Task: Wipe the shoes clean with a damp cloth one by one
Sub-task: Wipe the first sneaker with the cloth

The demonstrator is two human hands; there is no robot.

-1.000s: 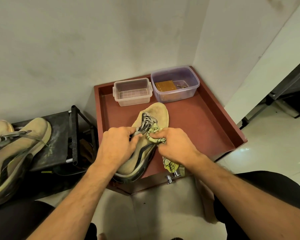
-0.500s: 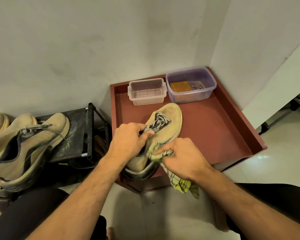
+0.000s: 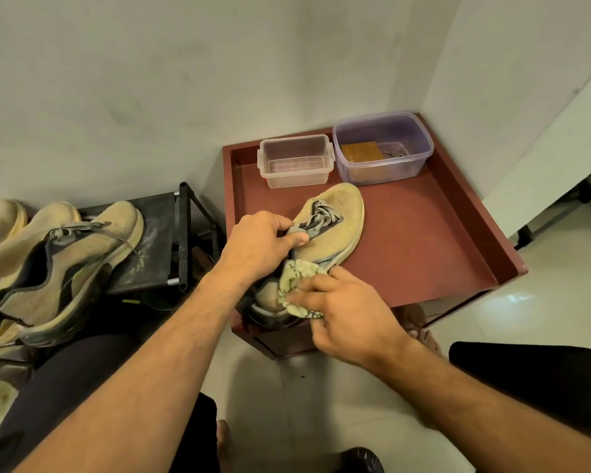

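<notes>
Forearms come up from the bottom of your view, both bare, above a pale tiled floor (image 3: 543,319). Your right hand (image 3: 345,312) sits nearest you, its fingers (image 3: 316,289) curled round a bunched yellow-green cloth (image 3: 297,278) and pressing it against the heel end of the tan shoe (image 3: 338,227). Just beyond it, your left hand (image 3: 256,247) grips the shoe at its opening, thumb and fingers pinching the grey tongue just below the laces (image 3: 321,216).

That shoe lies in a red-brown tray (image 3: 423,250), heel at the near edge where your hands meet, toe pointing away toward the far wall. It is tipped a little onto its side, so the pale sole edge and a small printed label on the side face right.

To your left, a dark rack (image 3: 157,240) carries more tan shoes (image 3: 65,254) of the same kind, packed side by side, the nearest one showing grey laces and a dark collar.

Farther back in the tray, along its far rim, stand two plastic boxes just beside each other. The clear box (image 3: 296,162) is on the left. The purple-tinted box (image 3: 382,148) on the right holds a brownish square piece and something small and dark that you cannot make out. Behind them rises the plain white wall (image 3: 185,80), meeting another wall at the corner.
</notes>
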